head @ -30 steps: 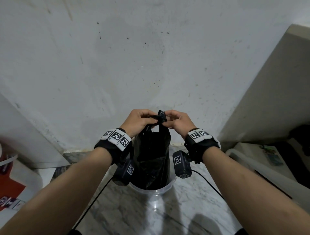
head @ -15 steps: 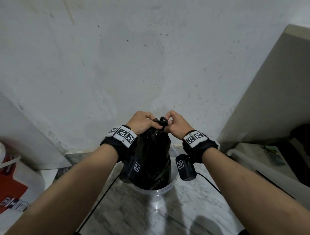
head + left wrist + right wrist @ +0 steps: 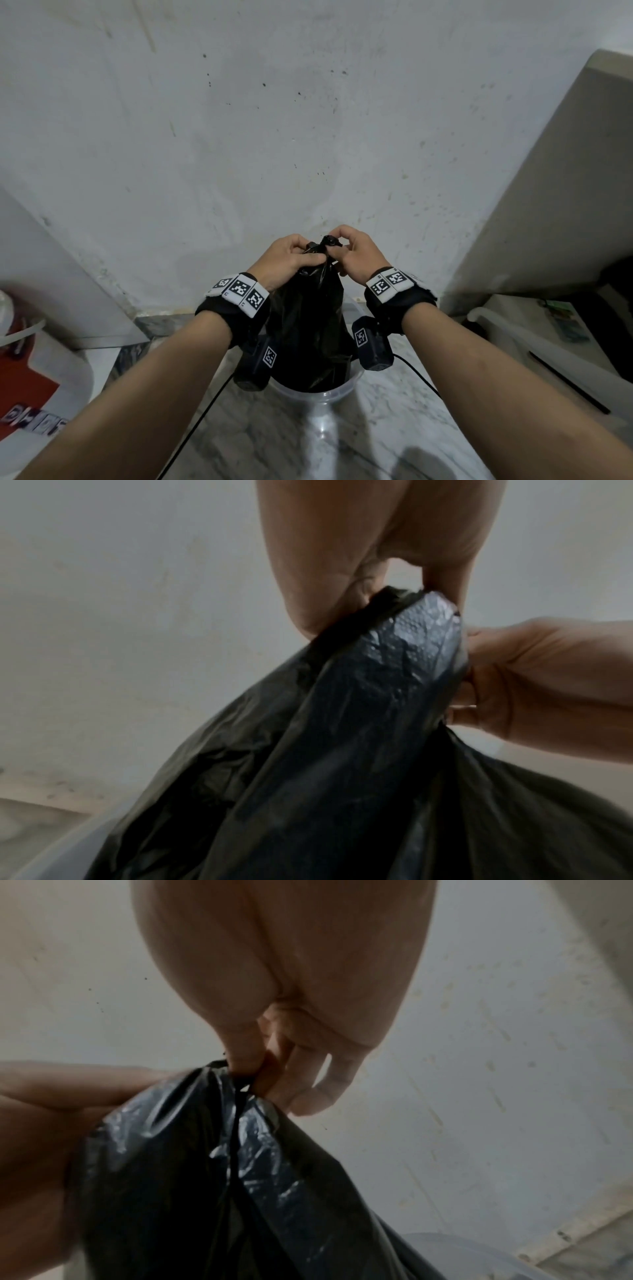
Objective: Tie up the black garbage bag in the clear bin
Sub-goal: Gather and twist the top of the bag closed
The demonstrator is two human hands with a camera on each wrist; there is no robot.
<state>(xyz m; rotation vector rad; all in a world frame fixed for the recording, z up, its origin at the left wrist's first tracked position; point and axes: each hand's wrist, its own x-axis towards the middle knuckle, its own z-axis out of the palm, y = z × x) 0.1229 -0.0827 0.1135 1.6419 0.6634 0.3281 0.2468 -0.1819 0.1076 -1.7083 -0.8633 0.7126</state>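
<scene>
Black garbage bag (image 3: 310,329) — two hands pinch one gathered neck: left hand (image 3: 284,262), right hand (image 3: 356,253).

The crumpled black plastic garbage bag (image 3: 308,329) hides most of the round clear plastic bin (image 3: 318,394). Curled fingers (image 3: 291,250) cover the bag's gathered neck. Both wrist views are motion-blurred, cutting off the bag's lower part.

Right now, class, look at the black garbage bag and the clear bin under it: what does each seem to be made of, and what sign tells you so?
The black garbage bag looks like thin plastic film with a slight gloss: it crumples into fine wrinkles that catch the light and shows a faint embossed grain in the left wrist view. The clear bin looks like rigid see-through plastic, somewhat cloudy: its rim holds a smooth round shape.
</scene>
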